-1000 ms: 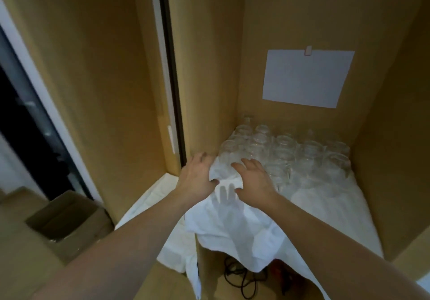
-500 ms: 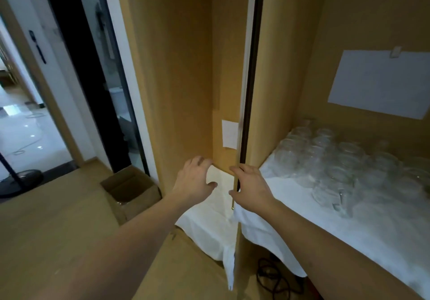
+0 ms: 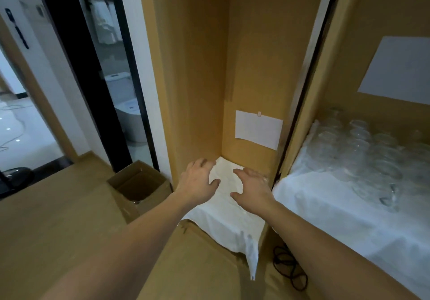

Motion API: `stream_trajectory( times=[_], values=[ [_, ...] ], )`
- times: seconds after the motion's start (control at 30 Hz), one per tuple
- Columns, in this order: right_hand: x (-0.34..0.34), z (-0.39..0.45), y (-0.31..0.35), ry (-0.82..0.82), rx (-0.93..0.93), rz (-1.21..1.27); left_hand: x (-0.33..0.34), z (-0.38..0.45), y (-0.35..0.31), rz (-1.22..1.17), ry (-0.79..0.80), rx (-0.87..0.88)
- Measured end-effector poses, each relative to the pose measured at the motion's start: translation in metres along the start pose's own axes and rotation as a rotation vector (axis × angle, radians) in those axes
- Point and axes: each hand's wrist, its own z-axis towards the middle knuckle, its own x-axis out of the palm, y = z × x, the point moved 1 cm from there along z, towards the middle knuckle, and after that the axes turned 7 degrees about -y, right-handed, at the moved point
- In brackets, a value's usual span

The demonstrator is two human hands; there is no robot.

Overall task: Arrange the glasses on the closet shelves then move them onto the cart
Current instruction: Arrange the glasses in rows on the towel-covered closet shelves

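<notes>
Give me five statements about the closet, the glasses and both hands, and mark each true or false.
1. The glasses stand in the right compartment. True.
2. The left hand grips a glass. False: it holds nothing, fingers spread over the white cloth.
3. The right hand is over the left compartment's shelf. True.
4. The cardboard box sits on the shelf. False: it is on the floor.
5. A white paper sheet hangs on the left compartment's back wall. True.

Two bare forearms are seen, with no sleeves, gloves or jewellery worn on the left grip (image 3: 199,181) or right grip (image 3: 252,191).
</notes>
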Motion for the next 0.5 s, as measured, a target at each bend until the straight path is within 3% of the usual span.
stream_trajectory(
  times=[0.5],
  values=[
    [0.073, 0.008, 0.038, 0.093, 0.262, 0.055, 0.036, 0.026, 0.073, -0.06, 0.166, 0.139]
  ],
)
